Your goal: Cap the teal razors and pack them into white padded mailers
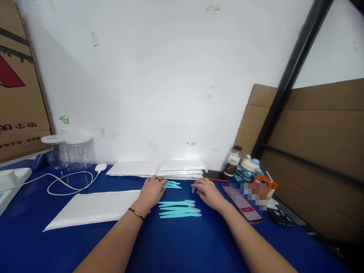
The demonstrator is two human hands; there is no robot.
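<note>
My left hand (153,191) rests on the blue table with fingers curled around the handle ends of several turquoise eyebrow razors (174,184). Part of these razors is hidden under the fingers. Across from it, my right hand (209,192) is palm down, thumb and fingers apart. A small translucent piece (193,189), like a blade cap, lies by its fingertips. Between my forearms, more turquoise eyebrow razors (180,212) lie side by side in a loose row, their pale covered ends pointing right.
A white padded mailer (96,207) lies left; stacked white mailers (182,167) stand against the wall. Lidded clear jars (79,151) and a white cable (71,193) are far left. At right are a phone (241,203), a brown-capped bottle (233,161), a blue bottle (247,170) and an orange carton (264,186).
</note>
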